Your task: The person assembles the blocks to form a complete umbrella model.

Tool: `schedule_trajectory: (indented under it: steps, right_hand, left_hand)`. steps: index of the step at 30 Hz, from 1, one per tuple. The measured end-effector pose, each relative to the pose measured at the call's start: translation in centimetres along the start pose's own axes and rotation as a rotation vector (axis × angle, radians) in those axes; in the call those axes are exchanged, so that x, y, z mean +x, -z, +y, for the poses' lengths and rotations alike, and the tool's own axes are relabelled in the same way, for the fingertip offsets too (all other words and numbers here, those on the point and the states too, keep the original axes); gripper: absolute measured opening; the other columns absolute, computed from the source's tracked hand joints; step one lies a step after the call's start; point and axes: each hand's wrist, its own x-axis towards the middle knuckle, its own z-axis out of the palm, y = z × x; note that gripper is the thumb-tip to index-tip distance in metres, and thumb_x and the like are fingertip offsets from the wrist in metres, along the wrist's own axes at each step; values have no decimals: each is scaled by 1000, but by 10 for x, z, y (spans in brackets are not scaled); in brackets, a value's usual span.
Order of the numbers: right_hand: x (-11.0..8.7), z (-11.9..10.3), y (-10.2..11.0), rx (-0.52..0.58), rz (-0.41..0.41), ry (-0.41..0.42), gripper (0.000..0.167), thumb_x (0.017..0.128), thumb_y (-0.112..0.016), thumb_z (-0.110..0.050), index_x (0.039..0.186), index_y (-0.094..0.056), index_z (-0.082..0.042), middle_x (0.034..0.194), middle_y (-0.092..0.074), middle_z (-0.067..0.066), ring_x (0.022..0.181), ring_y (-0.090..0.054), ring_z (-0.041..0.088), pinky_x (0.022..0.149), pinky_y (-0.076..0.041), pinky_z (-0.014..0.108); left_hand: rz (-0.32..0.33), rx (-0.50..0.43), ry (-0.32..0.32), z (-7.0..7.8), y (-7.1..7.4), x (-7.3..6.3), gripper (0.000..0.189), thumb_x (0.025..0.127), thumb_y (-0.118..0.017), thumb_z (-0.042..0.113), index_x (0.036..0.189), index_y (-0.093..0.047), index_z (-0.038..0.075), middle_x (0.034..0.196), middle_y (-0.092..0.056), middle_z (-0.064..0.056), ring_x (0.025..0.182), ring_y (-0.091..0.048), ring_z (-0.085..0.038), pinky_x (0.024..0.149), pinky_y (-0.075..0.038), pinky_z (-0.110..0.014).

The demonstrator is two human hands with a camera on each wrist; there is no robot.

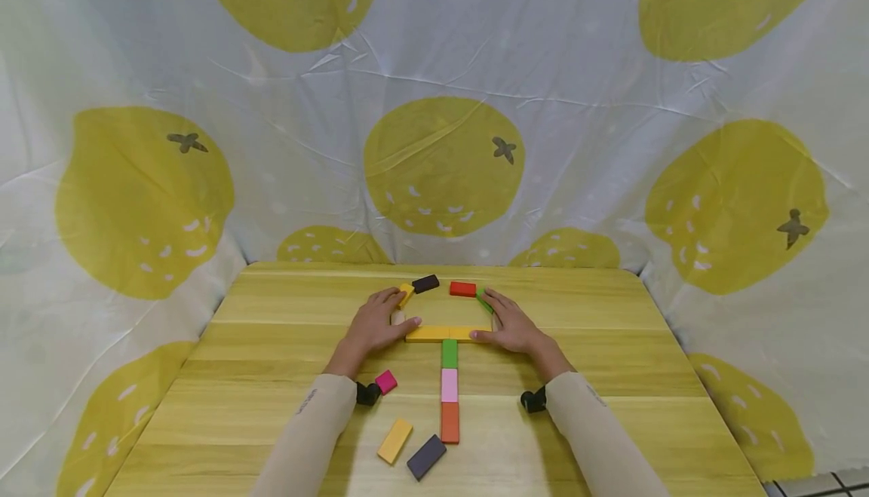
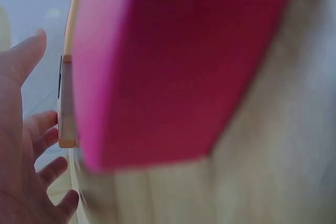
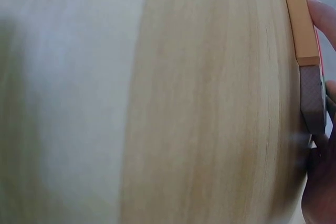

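My left hand (image 1: 380,322) lies around the left side of a ring of flat blocks, fingers by a tilted yellow block (image 1: 406,295) and thumb at the left end of a yellow row (image 1: 428,334). A pale block (image 1: 397,317) shows inside its curve. Opposite, my right hand (image 1: 512,323) has its fingertips on a slanted green block (image 1: 484,300) and its thumb on the row's right end. A black block (image 1: 425,283) and a red block (image 1: 463,288) form the far side, with a gap between them. Both hands have loosely spread fingers, seen partly in the wrist views.
Below the row runs a straight line of a green block (image 1: 449,354), a pink block (image 1: 449,385) and an orange-red block (image 1: 449,422). Loose nearby lie a magenta block (image 1: 386,381), a yellow block (image 1: 394,441) and a dark block (image 1: 427,457). Lemon-print cloth (image 1: 577,180) hangs behind the table.
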Motion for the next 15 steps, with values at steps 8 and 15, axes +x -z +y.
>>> schedule_trajectory:
  steps: [8, 15]
  right_hand:
    - [1, 2, -1, -3, 9, 11, 97, 90, -68, -64, 165, -28, -16, 172, -21, 7, 157, -22, 39, 122, -27, 65]
    - [1, 1, 0, 1, -1, 13, 97, 90, -69, -63, 165, -27, -17, 173, -20, 7, 158, -20, 39, 123, -26, 64]
  left_hand:
    - [-6, 21, -17, 4, 0, 2, 92, 91, -58, 72, 158, -43, 11, 163, -40, -11, 150, -36, -37, 120, -35, -59]
    - [-5, 40, -36, 4, 0, 0, 90, 89, -60, 72, 154, -48, 11, 160, -45, -10, 149, -38, -35, 122, -34, -55]
